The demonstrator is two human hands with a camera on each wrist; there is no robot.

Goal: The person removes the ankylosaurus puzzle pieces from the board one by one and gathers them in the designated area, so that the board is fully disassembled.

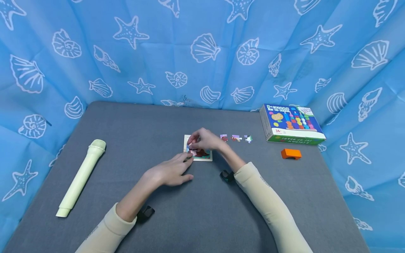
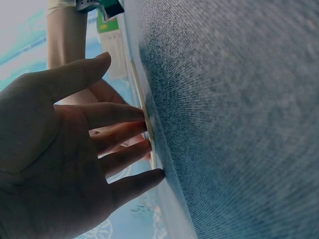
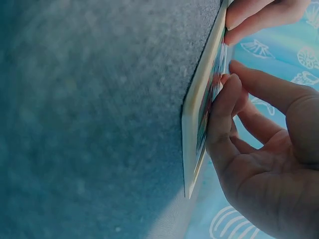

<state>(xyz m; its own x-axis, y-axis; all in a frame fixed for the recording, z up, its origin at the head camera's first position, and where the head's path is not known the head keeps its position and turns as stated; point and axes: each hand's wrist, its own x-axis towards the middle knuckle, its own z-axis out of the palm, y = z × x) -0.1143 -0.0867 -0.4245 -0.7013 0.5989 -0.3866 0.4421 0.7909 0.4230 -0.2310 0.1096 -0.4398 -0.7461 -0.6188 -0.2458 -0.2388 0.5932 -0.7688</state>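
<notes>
A small puzzle board [image 1: 205, 160] with a pale frame and a dark red picture lies flat at mid-table; its edge [image 3: 190, 149] shows in the right wrist view. Over the board's upper left part, my right hand [image 1: 207, 140] [image 3: 279, 144] pinches a small puzzle piece, mostly hidden by the fingertips. My left hand [image 1: 171, 171] [image 2: 65, 149] has its fingers spread and fairly straight, their tips touching the board's lower left edge. Three loose puzzle pieces, the first [image 1: 223, 137], the second [image 1: 236, 138] and the third [image 1: 248, 139], lie in a row right of the board.
A pale green microphone-shaped object [image 1: 82, 177] lies at the left. A colourful box [image 1: 292, 124] stands at the back right, with an orange arched block [image 1: 291, 154] in front of it. Behind the grey table [image 1: 196, 211] hangs a blue curtain [image 1: 177, 52] with shells and starfish.
</notes>
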